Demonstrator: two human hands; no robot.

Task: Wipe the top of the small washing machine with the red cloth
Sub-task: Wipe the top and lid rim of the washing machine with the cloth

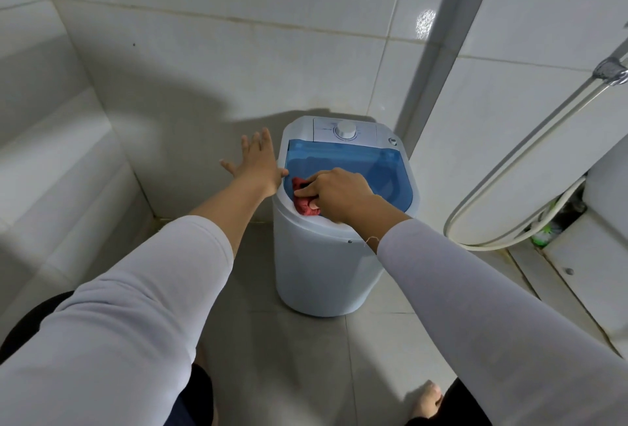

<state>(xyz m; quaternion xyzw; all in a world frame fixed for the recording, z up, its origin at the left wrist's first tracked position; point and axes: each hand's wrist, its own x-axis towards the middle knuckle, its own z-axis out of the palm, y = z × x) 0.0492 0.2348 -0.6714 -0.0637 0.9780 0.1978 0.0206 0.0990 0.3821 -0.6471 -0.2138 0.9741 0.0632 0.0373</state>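
Red cloth [304,202] under right hand [336,193] on lid [373,167]

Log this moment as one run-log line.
stage: wiping | right hand: pressing red cloth on blue lid, front-left | left hand: open, at washing machine left edge

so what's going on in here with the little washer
A person is wiping the top of a small washing machine on the bathroom floor. The right hand presses a bunched red cloth on the near left part of the blue lid. The left hand, fingers spread, rests at the machine's left edge. The dial at the back is untouched.
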